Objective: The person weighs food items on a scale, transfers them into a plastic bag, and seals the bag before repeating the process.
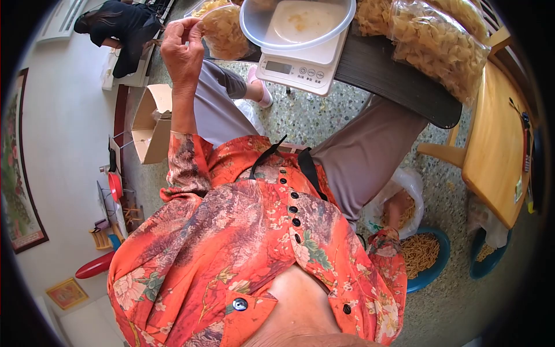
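Observation:
My left hand (pixel 182 47) is raised at the upper left, with thumb and fingers pinched together at the edge of a clear plastic bag (pixel 226 36) of pale yellow, flat dried pieces. To its right, a translucent plastic bowl (pixel 250 30) rests on a white digital scale (pixel 298 75). Low on the right, my right hand (pixel 396 207) reaches down into a white plastic bag (pixel 411 180) holding small tan sticks; its fingers are hidden. Beside that bag sits a blue basin (pixel 444 254) of similar sticks.
Filled clear bags (pixel 439 49) lie on the dark table (pixel 376 66). A wooden chair (pixel 491 144) stands right, near another blue basin (pixel 475 267). An open cardboard box (pixel 151 127) is on the left. Another person (pixel 124 29) bends over at the upper left.

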Available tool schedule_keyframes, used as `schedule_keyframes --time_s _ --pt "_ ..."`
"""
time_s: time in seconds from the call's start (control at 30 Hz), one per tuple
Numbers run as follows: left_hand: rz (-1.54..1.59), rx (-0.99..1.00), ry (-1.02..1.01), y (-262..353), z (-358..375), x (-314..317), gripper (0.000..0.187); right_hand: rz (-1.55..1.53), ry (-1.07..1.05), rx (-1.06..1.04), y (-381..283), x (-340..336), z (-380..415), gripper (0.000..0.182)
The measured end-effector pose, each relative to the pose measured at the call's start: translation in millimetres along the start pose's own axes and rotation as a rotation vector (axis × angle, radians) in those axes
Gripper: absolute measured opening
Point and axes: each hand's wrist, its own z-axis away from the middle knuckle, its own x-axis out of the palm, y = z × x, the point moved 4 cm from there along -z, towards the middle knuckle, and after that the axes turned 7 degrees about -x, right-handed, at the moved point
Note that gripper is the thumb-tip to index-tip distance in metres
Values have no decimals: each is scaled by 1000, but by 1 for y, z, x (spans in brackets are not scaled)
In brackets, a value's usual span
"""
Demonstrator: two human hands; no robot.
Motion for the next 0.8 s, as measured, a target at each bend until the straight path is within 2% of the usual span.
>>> schedule_keyframes --time_s 0.1,0.13,0.2,0.23,0.27,0.3,0.33,0.37,0.4,0.43,0.47,0.53,0.67,0.73,0.8 --pt "-164 14 -16 3 3 -4 5 16 26 -26 5 -1 6 44" --pt "-314 197 15 4 1 -6 8 28 40 -35 8 0 7 41" --pt "-403 163 -11 0 0 -4 10 66 69 -40 13 6 11 36" --pt "-424 215 -3 -2 0 -2 11 100 75 -37 5 5 9 34" --pt "-398 123 -20 -13 -2 -2 8 142 76 -28 3 2 11 32" --pt "-400 149 -13 -17 -6 -2 11 185 75 -37 0 5 7 30" --pt "-369 82 -22 -36 -11 -3 13 223 76 -40 -3 3 5 28" --pt "-293 -2 -42 -30 -9 1 15 333 118 -126 -2 10 2 32" --pt "-137 -79 -61 -19 -5 8 17 184 157 -126 -2 13 4 35" --pt "-191 -48 -81 -16 -7 10 18 34 213 -139 -4 11 3 39" --pt "-155 -61 -77 -13 -8 12 19 30 215 -114 -8 6 5 39" --pt "-121 -69 -73 -6 -10 16 19 -125 158 -155 -16 10 0 49" --pt "-159 -19 -47 4 -15 16 20 -262 26 -101 -16 20 -14 54" --pt "-145 -13 -40 2 -18 16 20 -368 209 -19 -4 36 -27 47" --pt "-178 26 -39 3 -22 16 20 -356 242 -77 -6 34 -25 44"
